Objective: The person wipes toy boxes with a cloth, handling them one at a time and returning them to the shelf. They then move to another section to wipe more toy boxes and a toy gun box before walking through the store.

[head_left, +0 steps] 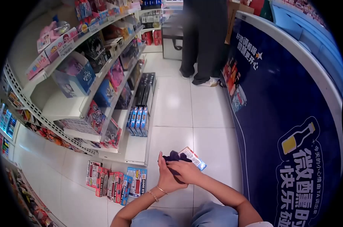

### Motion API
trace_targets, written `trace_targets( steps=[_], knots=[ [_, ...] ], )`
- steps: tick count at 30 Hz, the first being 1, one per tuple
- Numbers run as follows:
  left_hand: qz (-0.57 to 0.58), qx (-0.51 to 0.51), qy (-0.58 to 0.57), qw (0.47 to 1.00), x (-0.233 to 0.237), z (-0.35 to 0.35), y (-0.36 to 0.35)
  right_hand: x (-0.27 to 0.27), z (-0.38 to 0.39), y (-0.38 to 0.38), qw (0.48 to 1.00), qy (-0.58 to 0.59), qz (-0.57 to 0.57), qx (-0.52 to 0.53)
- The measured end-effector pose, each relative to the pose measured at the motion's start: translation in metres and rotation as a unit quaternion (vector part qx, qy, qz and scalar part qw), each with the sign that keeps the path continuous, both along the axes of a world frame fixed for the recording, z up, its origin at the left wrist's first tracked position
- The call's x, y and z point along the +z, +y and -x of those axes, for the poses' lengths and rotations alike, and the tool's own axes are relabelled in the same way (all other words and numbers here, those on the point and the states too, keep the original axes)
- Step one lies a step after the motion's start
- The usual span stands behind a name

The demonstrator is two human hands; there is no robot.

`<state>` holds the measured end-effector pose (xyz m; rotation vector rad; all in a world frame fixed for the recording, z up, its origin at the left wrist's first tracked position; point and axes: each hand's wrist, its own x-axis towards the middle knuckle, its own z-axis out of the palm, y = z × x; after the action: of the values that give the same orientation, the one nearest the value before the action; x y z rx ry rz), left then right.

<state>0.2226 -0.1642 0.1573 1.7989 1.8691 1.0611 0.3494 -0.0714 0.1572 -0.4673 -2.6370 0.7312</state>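
A dark, crumpled cloth [174,156] is bunched between my two hands in front of my knees. My left hand [167,176] presses against it from the left, with a bracelet and a bangle on the wrist. From the right, my right hand [184,170] closes over the cloth, its fingers against my left hand. Just beyond, a white, red and blue box [194,158] is partly hidden behind my right hand and the cloth.
Red toy boxes [115,185] and a blue one [136,181] lie on the floor at left. Stocked shelves [135,149] line the left. A dark blue counter [277,94] bounds the right. A person [205,41] stands ahead.
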Motion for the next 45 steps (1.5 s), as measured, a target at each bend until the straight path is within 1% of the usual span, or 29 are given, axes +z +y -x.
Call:
trace_targets(
  steps=[3, 5, 7, 8, 9, 11, 13, 15, 16, 19, 20, 22, 23, 24, 25, 26, 27, 28, 29, 30, 31, 32, 33, 34, 35, 37, 40, 43, 45],
  knots=[
    [-0.054, -0.002, -0.014, 0.998, -0.008, -0.003, -0.006, 0.031, -0.009, 0.003, 0.998, -0.063, -0.01, 0.022],
    [-0.074, -0.005, -0.029, 0.997, -0.007, -0.002, -0.008, 0.02, -0.015, 0.01, 0.997, 0.004, -0.054, -0.061],
    [-0.093, -0.015, -0.057, 0.994, -0.015, 0.0, -0.012, 0.012, -0.024, 0.02, 0.984, 0.004, -0.051, -0.17],
    [-0.117, -0.021, -0.01, 0.993, -0.015, 0.001, -0.014, 0.006, -0.032, 0.025, 0.961, 0.001, -0.04, -0.273],
    [-0.131, -0.017, -0.01, 0.991, -0.018, 0.001, -0.013, -0.002, -0.034, 0.026, 0.958, 0.015, -0.022, -0.285],
    [-0.116, -0.002, -0.035, 0.993, -0.017, 0.0, -0.011, 0.004, -0.034, 0.013, 0.966, -0.014, -0.036, -0.255],
    [-0.091, 0.038, 0.017, 0.995, -0.012, 0.003, -0.009, -0.004, -0.032, -0.006, 0.988, -0.023, -0.07, -0.133],
    [-0.12, 0.036, 0.026, 0.992, -0.018, 0.01, -0.008, 0.006, -0.029, -0.021, 0.999, 0.001, -0.044, -0.011],
    [-0.125, 0.034, 0.008, 0.991, -0.02, 0.01, -0.01, 0.01, -0.028, -0.024, 0.996, 0.017, -0.086, 0.014],
    [-0.079, 0.054, -0.039, 0.995, -0.015, 0.01, -0.014, 0.012, -0.033, -0.002, 0.992, 0.084, -0.088, -0.02],
    [-0.057, 0.079, -0.036, 0.995, -0.01, 0.007, -0.013, 0.01, -0.035, 0.006, 0.991, 0.091, -0.066, -0.078],
    [-0.022, 0.086, -0.113, 0.99, -0.016, 0.007, -0.013, 0.009, -0.045, 0.025, 0.975, 0.086, -0.088, -0.185],
    [-0.006, 0.084, -0.136, 0.987, -0.02, 0.008, -0.016, 0.014, -0.051, 0.031, 0.964, 0.033, -0.038, -0.259],
    [0.057, 0.079, -0.293, 0.951, -0.018, 0.002, -0.02, 0.003, -0.06, 0.041, 0.949, 0.04, -0.032, -0.311],
    [0.107, 0.081, -0.44, 0.888, -0.018, 0.001, -0.02, -0.002, -0.067, 0.052, 0.934, 0.061, -0.018, -0.351],
    [0.172, 0.054, -0.601, 0.779, -0.028, 0.007, -0.021, -0.002, -0.071, 0.058, 0.918, 0.106, -0.014, -0.381],
    [0.218, 0.028, -0.739, 0.636, -0.039, 0.013, -0.022, -0.003, -0.075, 0.066, 0.902, 0.162, 0.071, -0.395],
    [0.215, -0.024, -0.787, 0.577, -0.023, 0.007, -0.019, 0.011, -0.069, 0.06, 0.856, 0.245, 0.189, -0.414],
    [0.212, -0.057, -0.824, 0.522, -0.018, 0.004, -0.017, 0.019, -0.061, 0.052, 0.824, 0.346, 0.198, -0.404],
    [0.215, -0.083, -0.837, 0.496, -0.02, 0.003, -0.013, 0.038, -0.051, 0.037, 0.823, 0.364, 0.208, -0.383],
    [0.22, -0.109, -0.85, 0.466, -0.023, -0.001, -0.013, 0.027, -0.049, 0.037, 0.849, 0.369, 0.17, -0.337],
    [0.222, -0.103, -0.837, 0.49, -0.021, -0.005, -0.014, 0.029, -0.04, 0.029, 0.888, 0.331, 0.138, -0.288],
    [0.223, -0.098, -0.823, 0.513, -0.018, -0.012, -0.015, 0.036, -0.035, 0.022, 0.942, 0.224, -0.075, -0.238],
    [0.224, -0.096, -0.808, 0.537, -0.017, -0.016, -0.014, 0.039, -0.021, 0.008, 0.963, 0.183, -0.079, -0.182],
    [0.202, -0.075, -0.886, 0.411, -0.018, -0.016, -0.013, 0.034, -0.012, -0.009, 0.982, 0.088, -0.049, -0.161],
    [0.138, -0.025, -0.981, 0.137, -0.02, -0.012, -0.012, 0.022, 0.002, -0.024, 0.972, 0.124, -0.166, -0.11],
    [0.168, -0.069, -0.948, 0.262, -0.014, -0.006, -0.013, 0.029, -0.001, -0.029, 0.977, 0.102, -0.189, 0.007],
    [0.2, -0.107, -0.898, 0.376, -0.009, -0.002, -0.018, 0.029, -0.017, -0.003, 0.975, 0.098, -0.197, -0.032],
    [0.224, -0.142, -0.877, 0.401, -0.016, 0.001, -0.014, 0.023, -0.022, 0.023, 0.962, 0.082, -0.184, -0.182]
  ],
)
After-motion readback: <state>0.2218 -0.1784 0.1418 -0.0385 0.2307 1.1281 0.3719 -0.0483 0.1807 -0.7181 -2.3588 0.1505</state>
